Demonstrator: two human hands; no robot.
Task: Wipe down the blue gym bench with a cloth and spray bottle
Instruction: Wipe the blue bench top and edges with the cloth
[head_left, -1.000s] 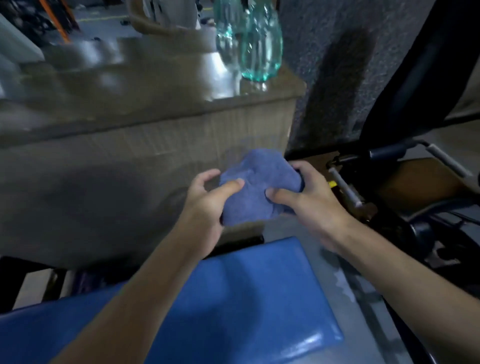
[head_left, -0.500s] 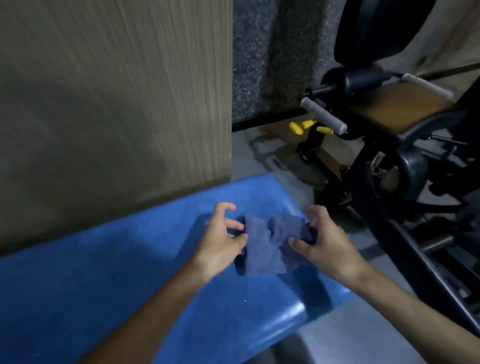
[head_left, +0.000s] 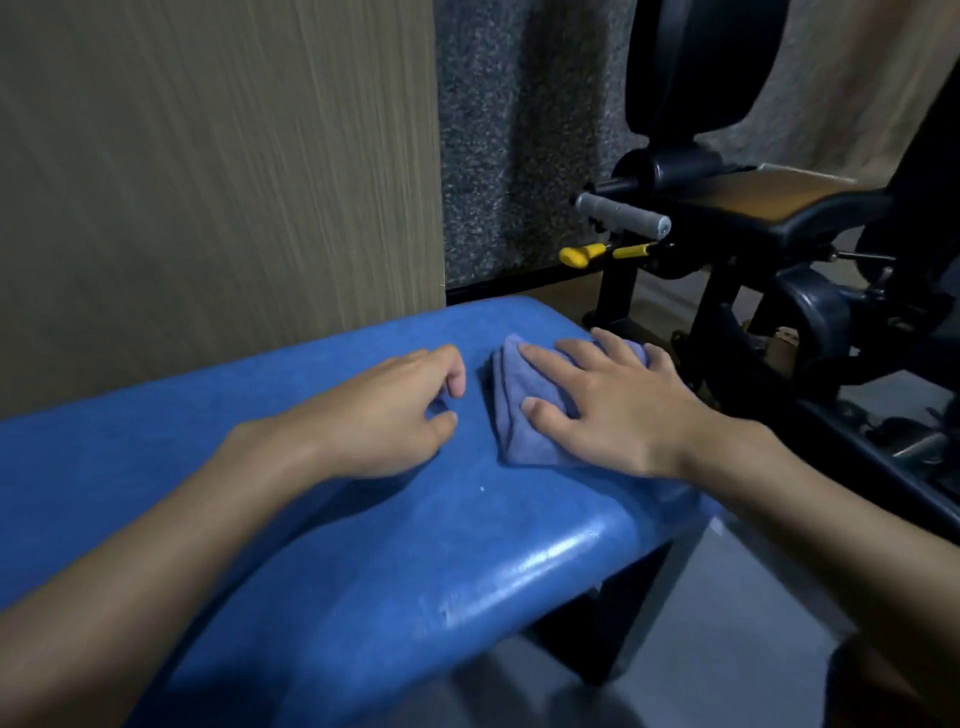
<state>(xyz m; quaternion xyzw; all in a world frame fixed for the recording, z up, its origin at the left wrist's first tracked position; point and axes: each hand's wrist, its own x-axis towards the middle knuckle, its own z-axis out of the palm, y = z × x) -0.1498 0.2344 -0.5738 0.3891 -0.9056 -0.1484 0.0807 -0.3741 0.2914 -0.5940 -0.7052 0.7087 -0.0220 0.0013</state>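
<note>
You have just set the folded cloth (head_left: 524, 410) down on the blue desk (head_left: 363, 561): your right hand (head_left: 618, 410) presses it flat, fingers (head_left: 540, 358) spread, your left hand (head_left: 384, 415) released, loosely curled and empty. Wiping can start.

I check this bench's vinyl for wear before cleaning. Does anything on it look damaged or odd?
A pale scuff marks the blue bench at its near rounded edge, and a tiny white speck sits on top, near the folded cloth under the right hand. Whether the scuff is a tear or glare is unclear.
</note>
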